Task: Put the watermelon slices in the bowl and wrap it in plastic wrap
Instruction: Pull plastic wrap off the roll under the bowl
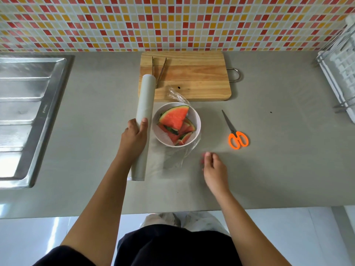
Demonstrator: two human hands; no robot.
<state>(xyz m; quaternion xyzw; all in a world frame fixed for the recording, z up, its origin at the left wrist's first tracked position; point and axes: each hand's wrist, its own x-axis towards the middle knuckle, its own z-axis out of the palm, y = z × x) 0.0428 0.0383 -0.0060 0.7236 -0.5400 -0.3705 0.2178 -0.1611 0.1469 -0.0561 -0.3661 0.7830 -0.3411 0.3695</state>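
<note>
Watermelon slices point(175, 120) lie piled in the white bowl point(163, 138), red flesh up, with the largest wedge on top. Just left of the bowl, the left hand point(134, 133) grips the roll of plastic wrap point(146, 96), fingers curled round it and the thumb laid over its top. The roll runs lengthwise along the bowl's left side, its far end reaching the cutting board point(192, 77) behind the bowl. A sheet of clear film point(172, 160) spreads from the roll over the counter point(269, 169) on the near side of the bowl and up over its near rim; a crumpled bit of film stands at the bowl's far rim. The right hand point(213, 166) hovers near and to the right of the bowl, at the film's right edge. Its fingers are loosely curled and blurred, so I cannot tell whether they pinch the film. Right of the bowl lies 1 pair of orange-handled scissors point(235, 134), blades together. Metal tongs point(160, 71) rest on the board's left part. A steel sink point(28, 112) sits far left of the bowl, and a white dish rack point(342, 73) far right.
</note>
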